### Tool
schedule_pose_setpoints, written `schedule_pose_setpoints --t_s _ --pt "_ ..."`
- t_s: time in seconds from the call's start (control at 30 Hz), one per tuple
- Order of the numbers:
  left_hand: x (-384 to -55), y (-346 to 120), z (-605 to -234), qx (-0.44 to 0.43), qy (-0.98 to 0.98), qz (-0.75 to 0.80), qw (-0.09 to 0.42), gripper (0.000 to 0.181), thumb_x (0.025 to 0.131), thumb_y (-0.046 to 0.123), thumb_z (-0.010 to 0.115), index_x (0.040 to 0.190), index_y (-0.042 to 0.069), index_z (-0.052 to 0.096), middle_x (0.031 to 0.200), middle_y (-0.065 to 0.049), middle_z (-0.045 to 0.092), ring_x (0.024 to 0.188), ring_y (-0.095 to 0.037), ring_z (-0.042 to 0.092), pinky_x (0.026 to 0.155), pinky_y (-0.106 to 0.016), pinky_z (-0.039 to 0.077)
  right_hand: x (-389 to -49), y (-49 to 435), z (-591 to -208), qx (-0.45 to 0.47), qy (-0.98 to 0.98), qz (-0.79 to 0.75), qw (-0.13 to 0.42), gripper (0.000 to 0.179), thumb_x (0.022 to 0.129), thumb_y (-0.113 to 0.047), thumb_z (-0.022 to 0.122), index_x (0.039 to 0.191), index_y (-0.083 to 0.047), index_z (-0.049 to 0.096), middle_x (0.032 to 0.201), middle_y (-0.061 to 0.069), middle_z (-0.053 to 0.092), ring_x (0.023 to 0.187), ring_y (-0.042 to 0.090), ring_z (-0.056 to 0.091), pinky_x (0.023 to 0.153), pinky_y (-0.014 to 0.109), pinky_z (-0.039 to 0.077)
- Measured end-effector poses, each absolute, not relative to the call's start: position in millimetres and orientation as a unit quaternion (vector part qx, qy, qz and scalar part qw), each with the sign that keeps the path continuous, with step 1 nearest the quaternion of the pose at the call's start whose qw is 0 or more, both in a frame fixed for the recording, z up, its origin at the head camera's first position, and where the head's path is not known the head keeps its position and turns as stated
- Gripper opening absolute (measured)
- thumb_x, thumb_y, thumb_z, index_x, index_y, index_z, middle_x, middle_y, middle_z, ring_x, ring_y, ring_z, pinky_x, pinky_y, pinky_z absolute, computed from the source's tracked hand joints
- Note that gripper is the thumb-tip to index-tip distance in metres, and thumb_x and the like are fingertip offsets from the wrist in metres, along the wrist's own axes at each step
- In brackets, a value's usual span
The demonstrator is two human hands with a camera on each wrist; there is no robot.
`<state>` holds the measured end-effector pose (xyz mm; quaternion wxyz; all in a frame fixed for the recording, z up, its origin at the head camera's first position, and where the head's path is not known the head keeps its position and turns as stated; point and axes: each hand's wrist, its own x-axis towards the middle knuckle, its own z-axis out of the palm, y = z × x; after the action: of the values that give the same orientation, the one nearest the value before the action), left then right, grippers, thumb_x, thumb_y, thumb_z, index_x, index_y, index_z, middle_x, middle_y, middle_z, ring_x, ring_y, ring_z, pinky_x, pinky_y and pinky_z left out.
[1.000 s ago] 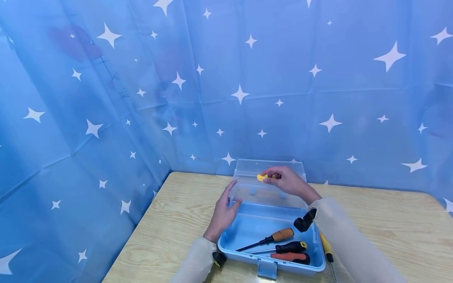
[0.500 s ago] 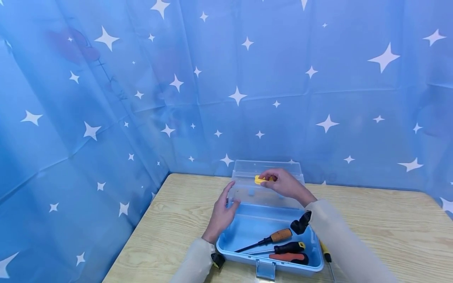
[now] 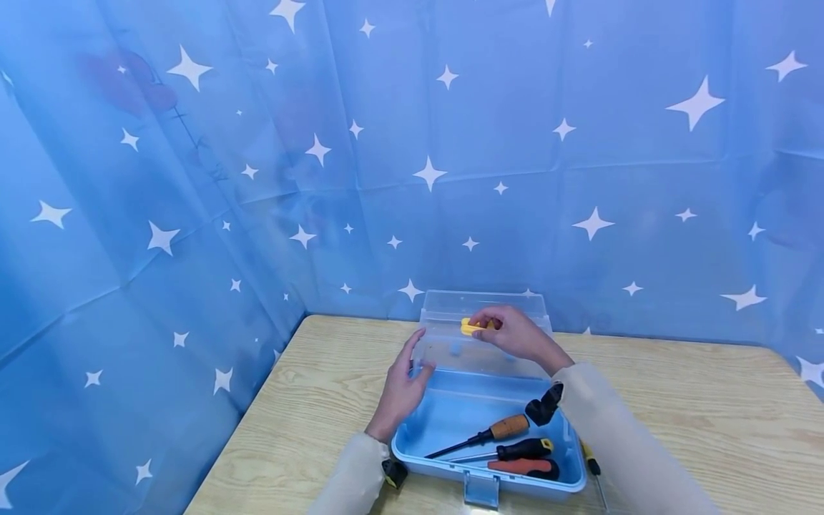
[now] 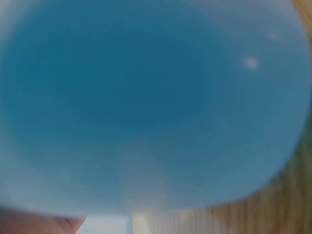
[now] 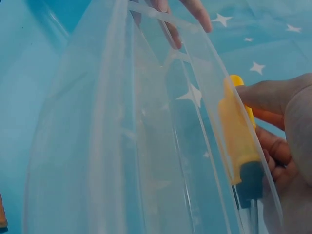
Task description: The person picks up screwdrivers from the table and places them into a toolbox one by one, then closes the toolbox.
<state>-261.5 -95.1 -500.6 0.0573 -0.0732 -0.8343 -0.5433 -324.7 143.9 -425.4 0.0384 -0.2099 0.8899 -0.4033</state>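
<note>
My right hand (image 3: 511, 332) pinches a yellow-handled screwdriver (image 3: 468, 326) in front of or just over the raised clear lid (image 3: 444, 350). In the right wrist view, the screwdriver's yellow handle (image 5: 239, 131), black collar and metal shaft show partly through the translucent lid (image 5: 161, 146). My left hand (image 3: 402, 386), fingers extended and thumb apart, is at the left back corner of the light blue toolbox (image 3: 450, 393). Its fingertips are by the lid's left edge; firm contact cannot be made out. The toolbox's wall (image 4: 126, 97) fills the left wrist view.
Inside the toolbox lie screwdrivers with a brown handle (image 3: 510, 427), a black handle (image 3: 526, 448) and a red handle (image 3: 521, 467). Another yellow-handled screwdriver (image 3: 590, 458) lies on the wooden table (image 3: 676, 400) right of it. A starry blue curtain (image 3: 360, 236) hangs behind.
The head view has shifted slightly. My right hand has turned a little, showing more of the yellow handle's end. My left hand, the toolbox and the tools inside stay in place.
</note>
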Motion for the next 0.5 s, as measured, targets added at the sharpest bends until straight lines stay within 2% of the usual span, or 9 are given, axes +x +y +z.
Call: schedule_pose_setpoints --t_s 0.5 --pt "-262.5 -95.1 -500.8 -0.070 -0.834 -0.544 0.057 0.059 0.102 0.023 0.054 0.151 0.046 0.031 0.158 0.007 0.036 0.146 -0.024 0.034 0.114 -0.057 0.035 -323.8 144.3 -425.5 -0.206 0.889 -0.408 0.039 0.018 0.094 -0.014 0.067 0.112 -0.014 0.072 0.095 0.003 0.064 0.079 0.022 0.053 0.069 0.032 0.049"
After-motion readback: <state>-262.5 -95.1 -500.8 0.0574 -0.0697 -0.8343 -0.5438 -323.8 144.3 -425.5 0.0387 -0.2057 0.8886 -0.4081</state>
